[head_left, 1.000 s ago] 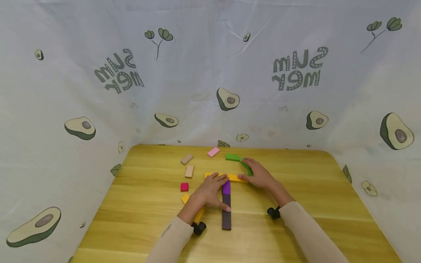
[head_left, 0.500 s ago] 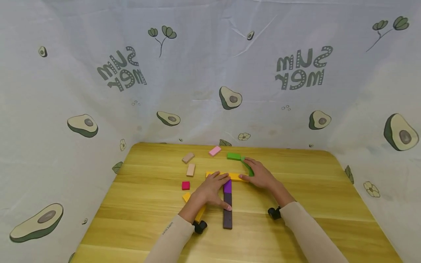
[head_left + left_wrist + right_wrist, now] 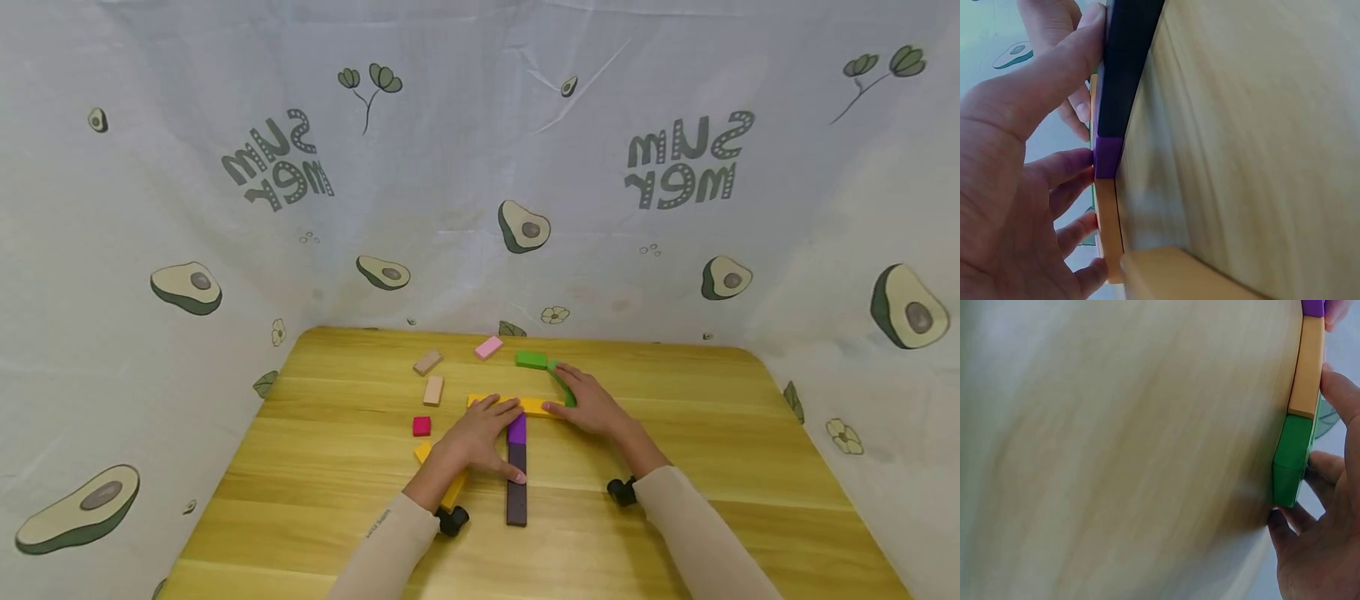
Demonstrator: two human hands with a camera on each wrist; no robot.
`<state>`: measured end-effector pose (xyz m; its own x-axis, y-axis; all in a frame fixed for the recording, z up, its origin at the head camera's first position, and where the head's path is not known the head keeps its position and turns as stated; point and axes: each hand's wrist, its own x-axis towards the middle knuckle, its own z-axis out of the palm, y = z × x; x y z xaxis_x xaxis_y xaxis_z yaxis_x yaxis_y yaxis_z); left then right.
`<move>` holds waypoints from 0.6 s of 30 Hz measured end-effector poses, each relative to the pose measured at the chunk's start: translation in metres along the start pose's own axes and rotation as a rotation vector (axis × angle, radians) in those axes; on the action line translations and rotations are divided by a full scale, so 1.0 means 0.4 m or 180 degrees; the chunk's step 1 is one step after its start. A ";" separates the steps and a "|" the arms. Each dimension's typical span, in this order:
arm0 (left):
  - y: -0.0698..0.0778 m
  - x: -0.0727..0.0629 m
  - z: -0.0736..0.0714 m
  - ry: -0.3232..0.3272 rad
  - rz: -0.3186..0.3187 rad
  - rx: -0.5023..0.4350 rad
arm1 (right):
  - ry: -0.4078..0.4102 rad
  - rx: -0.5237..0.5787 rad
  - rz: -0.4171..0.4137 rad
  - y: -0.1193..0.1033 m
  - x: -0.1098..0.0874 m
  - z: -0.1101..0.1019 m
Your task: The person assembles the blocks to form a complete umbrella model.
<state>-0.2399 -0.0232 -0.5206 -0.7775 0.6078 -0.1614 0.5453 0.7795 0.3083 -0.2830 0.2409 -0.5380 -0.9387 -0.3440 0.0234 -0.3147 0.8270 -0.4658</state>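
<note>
My left hand (image 3: 476,437) lies spread over a row of flat blocks on the table. Its thumb touches the dark purple-black blocks (image 3: 517,504), while the fingertips rest on the yellow bar (image 3: 537,407) and the edge of the purple block (image 3: 517,429). The yellow bar crosses the far end of that row like a T. My right hand (image 3: 596,406) has its thumb at the bar's right end and its other fingers along a green block (image 3: 1294,444), which abuts the bar in the right wrist view. A lighter green block (image 3: 531,359) lies just beyond, near the fingertips.
A red block (image 3: 422,426), two tan blocks (image 3: 432,390) and a pink block (image 3: 488,347) lie loose to the left and back. Another yellow piece (image 3: 454,492) is partly hidden under my left wrist. A printed curtain (image 3: 450,167) rises behind the wooden table (image 3: 675,375).
The view shifts slightly with the head. Both hands and the blocks keep nearly the same places; the right hand's fingers barely shift along the green block.
</note>
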 end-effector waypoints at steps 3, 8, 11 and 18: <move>-0.002 0.000 0.002 -0.0001 0.0046 0.0039 | 0.0005 0.0026 0.0025 0.000 -0.002 -0.001; -0.011 0.000 0.011 0.0031 0.0121 0.0077 | 0.0010 0.0049 0.0054 0.001 -0.001 0.000; -0.020 -0.002 0.013 0.0056 0.0188 0.0030 | -0.0010 0.0051 0.0064 0.001 0.000 0.002; -0.083 -0.027 -0.035 0.0316 0.0374 -0.0388 | -0.0050 0.0071 0.0069 0.001 0.000 -0.002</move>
<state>-0.2538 -0.0578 -0.5159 -0.7410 0.6710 -0.0262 0.5969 0.6761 0.4319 -0.2834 0.2416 -0.5376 -0.9429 -0.3332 -0.0007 -0.2909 0.8242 -0.4858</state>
